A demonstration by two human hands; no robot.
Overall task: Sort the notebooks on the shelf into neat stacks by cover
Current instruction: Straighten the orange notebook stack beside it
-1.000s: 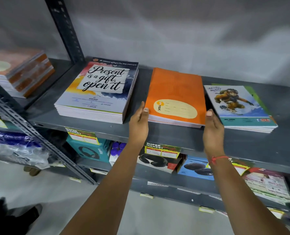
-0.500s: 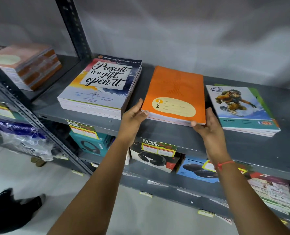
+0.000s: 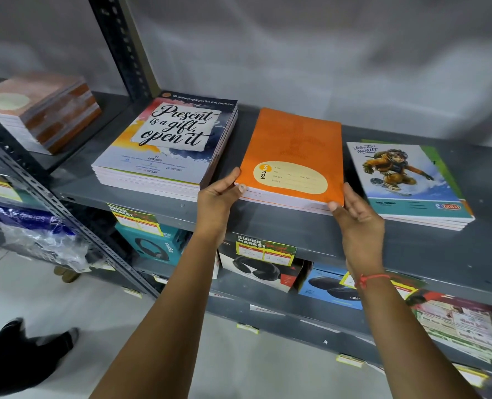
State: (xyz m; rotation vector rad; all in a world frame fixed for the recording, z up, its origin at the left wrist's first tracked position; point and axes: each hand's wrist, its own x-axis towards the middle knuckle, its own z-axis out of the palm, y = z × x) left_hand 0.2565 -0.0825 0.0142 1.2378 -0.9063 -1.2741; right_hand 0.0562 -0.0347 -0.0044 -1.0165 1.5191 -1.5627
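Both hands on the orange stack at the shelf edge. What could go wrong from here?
1. The orange stack sits skewed with its near corners at the shelf lip; a pull may tip it off.
2. The left hand and right hand touch only the corners, so lower notebooks may fan out.
3. The snowboarder stack lies close and may get nudged.

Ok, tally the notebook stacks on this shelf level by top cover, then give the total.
"Present is a gift" cover: 1 stack
Orange cover: 1 stack, left hand and right hand at its near corners
Snowboarder cover: 1 stack
Faded brown cover, left bay: 1 stack
Total: 4 stacks
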